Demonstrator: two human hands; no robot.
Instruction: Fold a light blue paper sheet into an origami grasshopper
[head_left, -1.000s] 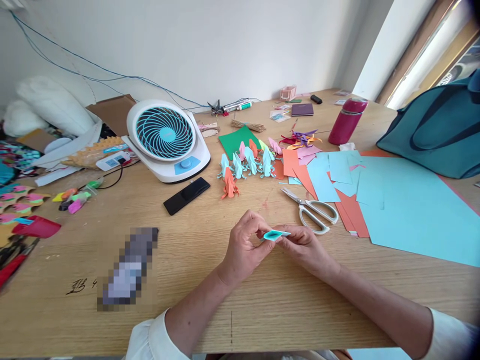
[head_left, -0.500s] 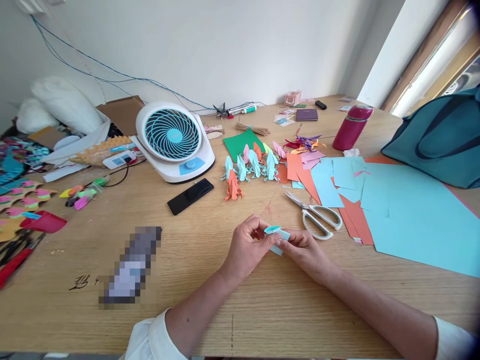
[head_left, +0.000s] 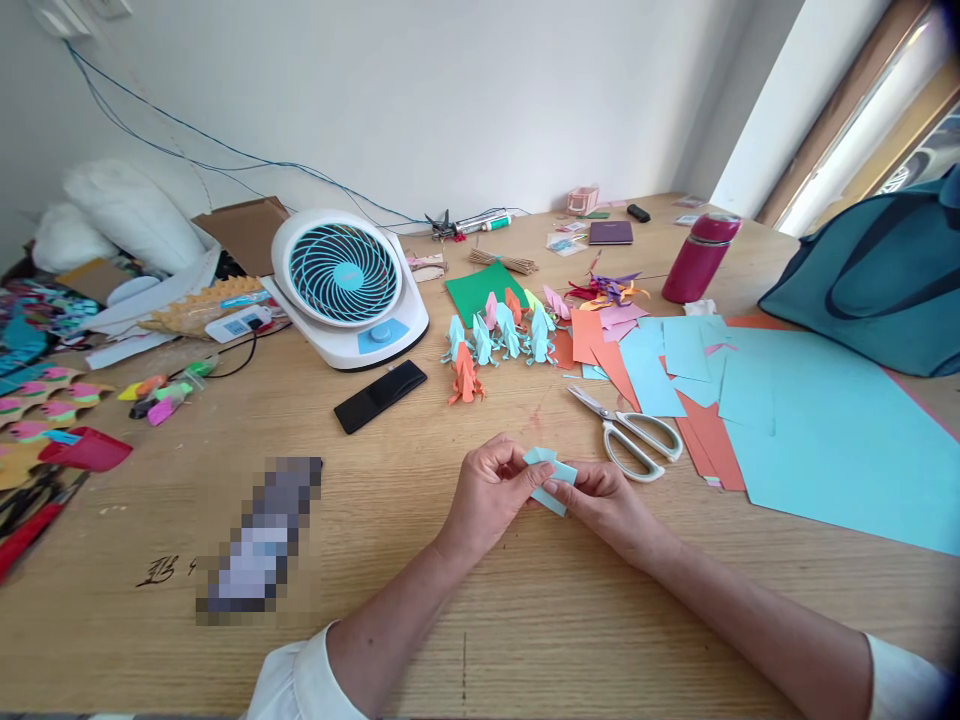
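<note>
A small piece of folded light-blue paper (head_left: 553, 492) is held between both hands above the table's front half. My left hand (head_left: 491, 490) pinches its left side, thumb on top. From the right, my right hand (head_left: 606, 497) grips the other side between thumb and fingers. The fingers underneath the paper are mostly hidden. Just beyond my right hand lie scissors (head_left: 637, 440) with white handles, slightly spread. Behind the hands stand several folded paper figures; an orange one (head_left: 466, 375) is in front and a light-blue one (head_left: 540, 335) is farther back.
A fan (head_left: 345, 285) stands left of the figures, with a black phone (head_left: 381, 396) before it. Cut orange and blue sheets and a large blue sheet (head_left: 840, 450) cover the right side. A magenta bottle (head_left: 701, 258) and a teal bag (head_left: 870, 275) stand behind them.
The upper flap of the blue paper, which stood open like a pocket, now lies flatter under my left thumb. Both hands keep their grip in nearly the same place.
</note>
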